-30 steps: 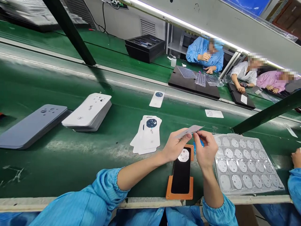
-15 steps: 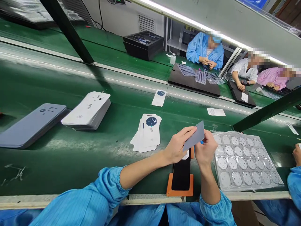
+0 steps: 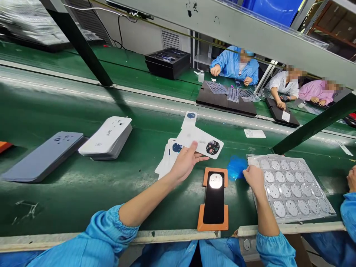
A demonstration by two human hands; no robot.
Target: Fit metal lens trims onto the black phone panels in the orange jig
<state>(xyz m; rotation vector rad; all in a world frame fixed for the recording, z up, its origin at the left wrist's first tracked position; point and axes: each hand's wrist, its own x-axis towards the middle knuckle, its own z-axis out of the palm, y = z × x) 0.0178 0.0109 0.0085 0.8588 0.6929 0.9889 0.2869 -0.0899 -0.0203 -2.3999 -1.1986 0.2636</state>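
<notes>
Left forearm [image 3: 150,198]: bare below the elbow, slanting forward and inward.
Left hand [image 3: 183,164]: gripping, thumb [image 3: 193,147] on top, fingers [image 3: 202,159] reaching out beneath.
Right forearm [image 3: 266,212]: bare, steeply raised, leaning slightly inward.
Right hand [image 3: 254,175]: curled, knuckles up, well apart from the left.

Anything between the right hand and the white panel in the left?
Blue film shows in that gap, beside the right hand; contact unclear. Nothing else visible stands between hand and white panel.
</notes>
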